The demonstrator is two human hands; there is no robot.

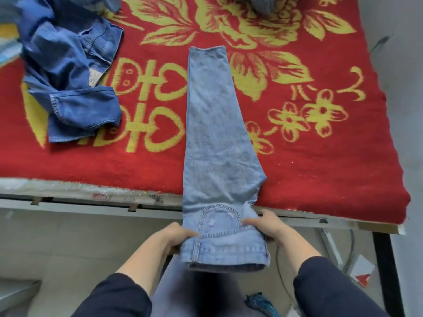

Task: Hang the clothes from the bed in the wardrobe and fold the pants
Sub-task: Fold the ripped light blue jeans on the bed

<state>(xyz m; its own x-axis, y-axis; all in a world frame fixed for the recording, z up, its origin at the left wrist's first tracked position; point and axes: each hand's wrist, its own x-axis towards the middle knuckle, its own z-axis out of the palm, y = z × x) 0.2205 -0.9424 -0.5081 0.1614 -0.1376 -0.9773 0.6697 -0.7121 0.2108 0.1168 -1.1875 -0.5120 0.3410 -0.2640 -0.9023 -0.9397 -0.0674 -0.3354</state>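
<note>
Fingers of both hands curl round the waistband end of a pair of light blue denim jeans. The left hand grips the left edge and the right hand the right edge. Each thumb lies on top of the cloth, and the other fingers are tucked beneath it, out of sight. Dark navy sleeves cover both forearms.

The jeans lie folded lengthwise, one leg over the other, and run from the person toward the far side of a red blanket with a yellow flower pattern that covers the bed. The hems rest flat near the middle of the blanket. The waistband end, with a stitched back pocket facing up, reaches past the near edge of the bed and is held in the air above the floor.

At the far left of the blanket a dark blue denim garment lies crumpled, well apart from the jeans. A grey cloth sits at the far edge, mostly cut off by the frame.

Below the blanket's near edge runs a grey metal bed rail. On the pale floor to the near right lie a white box with a red mark and a small blue-green object too blurred to identify.
</note>
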